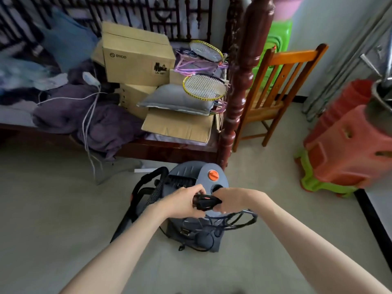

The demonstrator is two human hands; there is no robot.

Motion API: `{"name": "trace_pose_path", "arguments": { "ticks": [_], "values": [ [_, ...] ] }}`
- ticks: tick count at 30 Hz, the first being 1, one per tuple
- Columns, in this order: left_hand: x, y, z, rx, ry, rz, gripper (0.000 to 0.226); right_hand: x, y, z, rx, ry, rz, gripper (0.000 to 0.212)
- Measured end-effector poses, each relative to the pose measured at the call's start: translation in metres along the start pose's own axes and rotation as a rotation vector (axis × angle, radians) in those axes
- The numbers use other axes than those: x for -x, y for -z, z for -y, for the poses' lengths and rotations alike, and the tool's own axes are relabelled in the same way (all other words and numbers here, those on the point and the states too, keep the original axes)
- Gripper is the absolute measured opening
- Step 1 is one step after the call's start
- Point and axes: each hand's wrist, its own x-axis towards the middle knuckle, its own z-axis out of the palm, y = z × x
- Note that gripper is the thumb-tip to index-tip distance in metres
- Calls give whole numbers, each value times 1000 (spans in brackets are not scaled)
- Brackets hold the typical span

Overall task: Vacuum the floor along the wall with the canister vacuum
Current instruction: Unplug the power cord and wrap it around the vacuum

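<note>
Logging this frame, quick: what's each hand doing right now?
Left hand: grips the black cord bundle above the vacuum.
Right hand: grips the same bundle's other end.

A pale floor [53, 209] meets a light wall [331, 28] with a dark skirting strip. A dark wooden bed [169, 148] holds cardboard boxes [135, 60], rackets and clothes; beside its turned post [239, 92] stands a wooden chair [273, 90], with stacked plastic stools [343, 153] near it.

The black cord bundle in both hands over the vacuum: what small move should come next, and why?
Probably pull the cord bundle apart to free the plug. Both the left hand and right hand grip it above the canister vacuum, with loops hanging coiled.
</note>
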Motion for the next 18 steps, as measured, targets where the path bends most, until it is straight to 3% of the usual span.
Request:
{"name": "trace_pose_path", "arguments": {
  "ticks": [2,5,9,13,15,18],
  "values": [
    [-3,9,10,124,37,81,35,-8,4,4,53,4,-35,12],
    [-17,15,18,204,30,9,18,-21,14,2,69,9,-132,9],
    [-45,43,23,44,-3,-154,16,-43,36,-10,158,44,-379,5],
    [-68,73,35,-205,-181,-398,36,-72,55,-20,294,75,-664,22],
    [-78,79,45,-303,-251,-484,42,-88,58,-26,332,78,-734,28],
    [-101,86,67,-250,-224,-455,40,-116,63,-35,287,59,-734,26]
  ]
}}
